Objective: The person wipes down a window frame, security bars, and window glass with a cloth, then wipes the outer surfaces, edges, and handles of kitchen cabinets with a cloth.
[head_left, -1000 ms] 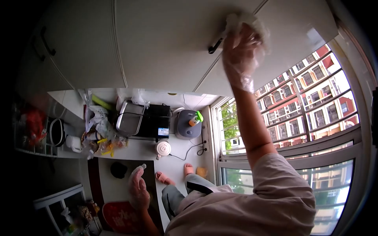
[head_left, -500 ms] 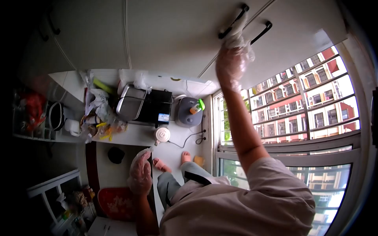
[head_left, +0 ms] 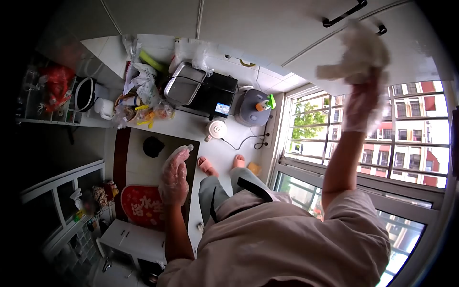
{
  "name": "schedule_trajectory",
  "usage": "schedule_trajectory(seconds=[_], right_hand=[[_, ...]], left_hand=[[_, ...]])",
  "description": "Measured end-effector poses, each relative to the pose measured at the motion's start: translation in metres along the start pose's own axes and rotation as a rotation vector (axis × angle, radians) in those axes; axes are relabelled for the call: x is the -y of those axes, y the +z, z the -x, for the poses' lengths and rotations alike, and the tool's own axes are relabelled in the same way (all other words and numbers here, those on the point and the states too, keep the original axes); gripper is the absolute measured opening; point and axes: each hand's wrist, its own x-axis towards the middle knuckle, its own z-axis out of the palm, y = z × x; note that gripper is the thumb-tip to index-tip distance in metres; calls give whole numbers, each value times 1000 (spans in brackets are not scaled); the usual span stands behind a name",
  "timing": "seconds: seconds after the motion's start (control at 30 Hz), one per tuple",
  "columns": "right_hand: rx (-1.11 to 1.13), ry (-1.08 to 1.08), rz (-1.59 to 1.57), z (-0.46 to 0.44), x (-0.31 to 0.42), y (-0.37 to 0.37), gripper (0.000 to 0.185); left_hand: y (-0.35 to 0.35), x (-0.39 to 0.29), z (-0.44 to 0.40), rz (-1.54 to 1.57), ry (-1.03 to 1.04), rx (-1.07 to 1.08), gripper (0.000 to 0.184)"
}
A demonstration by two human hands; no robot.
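My right hand (head_left: 367, 103), in a clear plastic glove, is raised at the upper right and holds a whitish cloth (head_left: 366, 52), both blurred by motion. The cloth is in front of the pale cabinet door (head_left: 406, 52), below a black handle (head_left: 345, 13); whether it touches the surface I cannot tell. A second black handle (head_left: 381, 29) is partly hidden behind the cloth. My left hand (head_left: 174, 178), also gloved in clear plastic, hangs in the air at my left side with its fingers loosely stretched and nothing in it.
A counter carries a metal tray (head_left: 184, 86), a black appliance (head_left: 217, 93), a grey appliance (head_left: 253, 108) with a green-topped spray bottle (head_left: 263, 105), a white kettle (head_left: 216, 129) with a cord, and plastic bags (head_left: 143, 83). A barred window (head_left: 373, 138) is at the right.
My right hand has moved rightward with the cloth, from the first handle to the door beside it. The view has shifted. My left hand keeps much the same pose.
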Motion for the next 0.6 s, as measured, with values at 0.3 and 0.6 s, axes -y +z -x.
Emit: schedule_trajectory(seconds=[0.3, 0.6], right_hand=[[306, 346, 255, 15, -192, -26, 19], [481, -534, 1396, -52, -67, 85, 32]], left_hand=[[11, -9, 1, -89, 17, 81, 28], [6, -3, -1, -97, 101, 84, 31]])
